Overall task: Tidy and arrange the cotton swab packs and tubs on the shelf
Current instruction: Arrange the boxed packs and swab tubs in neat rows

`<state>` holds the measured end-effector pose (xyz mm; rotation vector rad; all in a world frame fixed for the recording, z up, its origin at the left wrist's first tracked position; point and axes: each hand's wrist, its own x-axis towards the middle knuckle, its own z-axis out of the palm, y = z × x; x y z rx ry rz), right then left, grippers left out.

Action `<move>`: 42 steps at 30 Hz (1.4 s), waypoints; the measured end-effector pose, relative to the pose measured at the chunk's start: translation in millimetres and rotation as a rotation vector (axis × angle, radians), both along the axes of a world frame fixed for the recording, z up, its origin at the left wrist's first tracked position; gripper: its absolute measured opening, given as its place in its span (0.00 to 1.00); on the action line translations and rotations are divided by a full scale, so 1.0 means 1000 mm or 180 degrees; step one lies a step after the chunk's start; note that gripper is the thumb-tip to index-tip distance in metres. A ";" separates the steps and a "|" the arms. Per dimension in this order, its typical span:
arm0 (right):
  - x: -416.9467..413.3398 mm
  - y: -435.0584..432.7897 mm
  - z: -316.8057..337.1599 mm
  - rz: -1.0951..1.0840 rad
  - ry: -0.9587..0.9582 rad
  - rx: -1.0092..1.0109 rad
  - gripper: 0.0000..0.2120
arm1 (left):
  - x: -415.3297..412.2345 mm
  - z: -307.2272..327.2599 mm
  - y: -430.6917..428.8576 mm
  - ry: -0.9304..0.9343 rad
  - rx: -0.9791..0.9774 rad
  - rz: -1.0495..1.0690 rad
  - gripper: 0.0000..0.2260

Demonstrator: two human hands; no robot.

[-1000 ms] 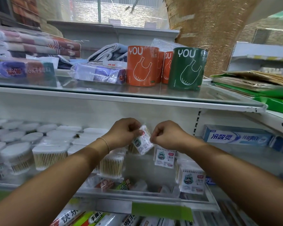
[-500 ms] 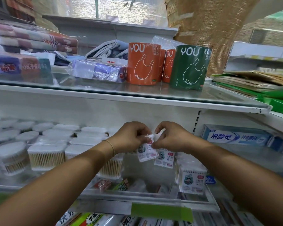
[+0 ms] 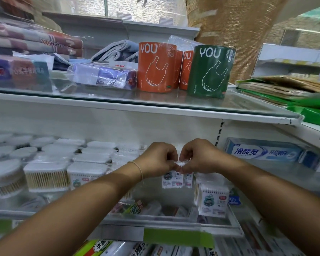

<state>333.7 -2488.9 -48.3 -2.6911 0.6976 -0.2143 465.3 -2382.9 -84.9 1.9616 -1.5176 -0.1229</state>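
Note:
A small clear cotton swab pack (image 3: 172, 181) with a cartoon label hangs upright over the middle shelf. My left hand (image 3: 158, 159) and my right hand (image 3: 197, 157) meet above it, and both pinch its white top edge. Right behind it stands a second small pack (image 3: 188, 180), partly hidden. A larger swab pack (image 3: 213, 199) stands at the shelf's front right. Several swab tubs with white lids (image 3: 46, 174) fill the left half of the glass shelf (image 3: 155, 218).
Toothpaste boxes (image 3: 262, 151) lie on the shelf to the right. The top glass shelf holds orange (image 3: 155, 67) and green (image 3: 210, 71) bag rolls, tissue packs (image 3: 102, 75) and folded towels (image 3: 35, 41). More packaged goods sit on the shelf below.
The pack tilted between my hands has swung upright and dropped lower. Both hands came closer together and moved down to pinch its top edge.

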 end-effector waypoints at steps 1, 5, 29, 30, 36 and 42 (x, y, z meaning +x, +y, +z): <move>-0.001 -0.001 -0.001 0.0006 0.0032 -0.0056 0.14 | -0.001 -0.001 -0.001 -0.0045 0.0028 -0.0007 0.08; -0.003 -0.005 -0.001 -0.0002 0.0039 -0.0141 0.11 | -0.005 0.000 -0.001 -0.0051 0.0109 -0.0054 0.09; -0.003 0.004 -0.007 0.0011 0.0404 -0.0872 0.14 | -0.021 -0.001 -0.006 -0.0949 0.0306 -0.0058 0.12; -0.002 0.005 -0.009 0.0014 0.0434 -0.0976 0.15 | -0.020 -0.001 -0.005 -0.1015 0.0351 -0.0055 0.11; 0.003 0.008 -0.012 0.0042 0.0501 -0.1281 0.13 | -0.021 -0.003 -0.001 -0.1248 0.0550 -0.0061 0.17; 0.000 0.013 -0.012 -0.0035 0.0514 -0.1269 0.12 | -0.025 -0.003 -0.002 -0.1439 0.0562 -0.0028 0.17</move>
